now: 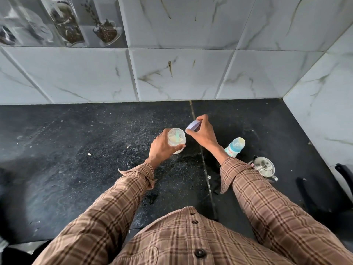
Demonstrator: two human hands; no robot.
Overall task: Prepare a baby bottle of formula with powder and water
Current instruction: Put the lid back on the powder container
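Note:
A small clear powder jar stands open on the black counter, with whitish powder and a pale green scoop inside. My left hand wraps around its left side. Just right of the jar, my right hand holds its lilac lid tilted above the counter. A baby bottle with a blue collar and a clear cap stands to the right of my right wrist, untouched.
A small steel kettle with a lid knob sits right of the bottle, close to my right sleeve. Marble-look tiled walls close the counter at the back and right. A dark object lies at the far right edge.

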